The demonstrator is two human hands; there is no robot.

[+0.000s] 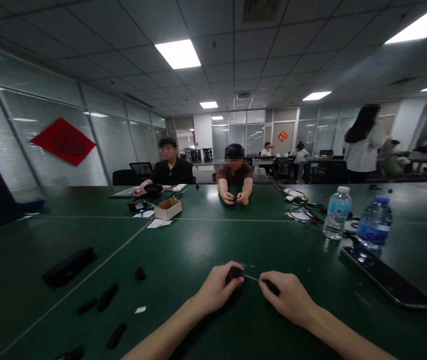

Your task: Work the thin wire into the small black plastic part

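My left hand rests on the green table, fingers closed round a small black part. My right hand lies just to its right, pinching a thin tool whose metal tip points at the black part. The two hands are a few centimetres apart, joined by the thin shaft. What the small black part is I cannot make out.
Several small black pieces and a black case lie at the left. A phone and two water bottles stand at the right. A cardboard box sits further back. Two people sit across the table; others are behind.
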